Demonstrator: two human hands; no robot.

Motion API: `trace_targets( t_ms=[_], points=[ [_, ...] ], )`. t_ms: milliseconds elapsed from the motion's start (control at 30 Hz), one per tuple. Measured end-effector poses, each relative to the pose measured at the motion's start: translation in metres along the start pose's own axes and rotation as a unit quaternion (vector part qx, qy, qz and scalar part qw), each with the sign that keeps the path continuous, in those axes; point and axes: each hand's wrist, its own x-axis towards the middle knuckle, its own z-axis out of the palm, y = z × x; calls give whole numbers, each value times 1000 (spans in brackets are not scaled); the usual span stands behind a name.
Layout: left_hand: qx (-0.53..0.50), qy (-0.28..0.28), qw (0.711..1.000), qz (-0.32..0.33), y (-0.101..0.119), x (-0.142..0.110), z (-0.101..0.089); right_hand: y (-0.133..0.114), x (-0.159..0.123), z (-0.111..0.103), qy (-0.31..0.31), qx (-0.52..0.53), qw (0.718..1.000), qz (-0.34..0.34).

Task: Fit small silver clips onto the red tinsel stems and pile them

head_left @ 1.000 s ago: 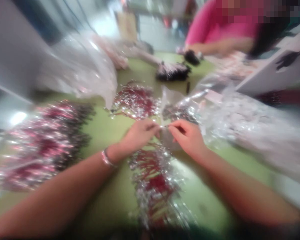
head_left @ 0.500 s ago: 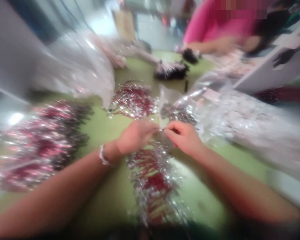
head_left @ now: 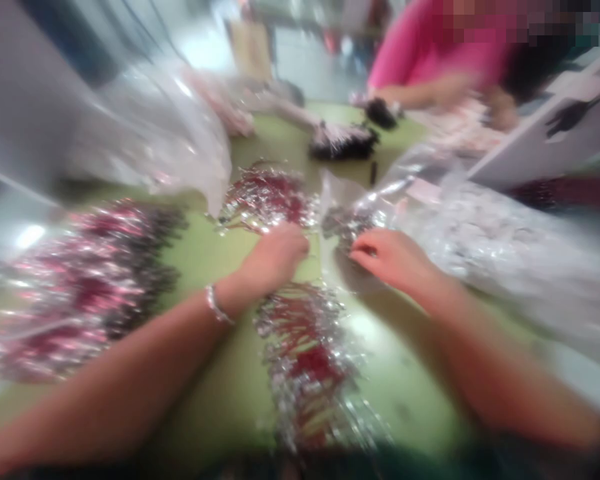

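Note:
My left hand [head_left: 279, 257] is closed, knuckles up, at the near edge of a pile of short red wires with shiny silvery ends [head_left: 270, 193]. Whatever its fingers hold is hidden. At the mouth of a clear plastic bag, my right hand [head_left: 393, 260] has thumb and forefinger pinched together, close to a heap of small dark and silvery parts [head_left: 353, 220]. Blur hides anything between those fingertips. Nearer to me, below both hands, lies a second spread of red wires with silvery ends [head_left: 313, 363].
Pink-and-silver bundles with dark ends [head_left: 90, 287] lie left. A large clear bag [head_left: 155, 133] stands behind them, and another bag of whitish pieces [head_left: 520, 233] lies right. Black-ended pale bundles [head_left: 343, 141] lie farther back. A person in pink [head_left: 420, 53] works across the green table [head_left: 195, 260].
My hands were together at a small shiny piece; now they are apart. The right has moved right to the small parts, the left slightly away toward the far red wires.

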Motion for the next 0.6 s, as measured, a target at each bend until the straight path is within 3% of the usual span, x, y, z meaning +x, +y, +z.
trace_targets(
  t_ms=[167, 300, 400, 467, 600],
  points=[
    [-53, 43, 996, -50, -16, 2, -4, -1, 0, 13, -30, -106, 994, -15],
    [-146, 128, 975, -107, -26, -2, -11, 2, -3, -2, -54, -80, 995, -12],
    [-173, 182, 953, -172, -28, -5, -15, 9, -6, -13, -127, -87, 988, -18],
    [-157, 162, 961, -162, -25, -5, -18, 15, -6, -10, -136, -98, 985, -39],
    [-65, 67, 994, -63, -16, -5, -19, 19, 0, 11, -80, -109, 986, -98]
  ],
)
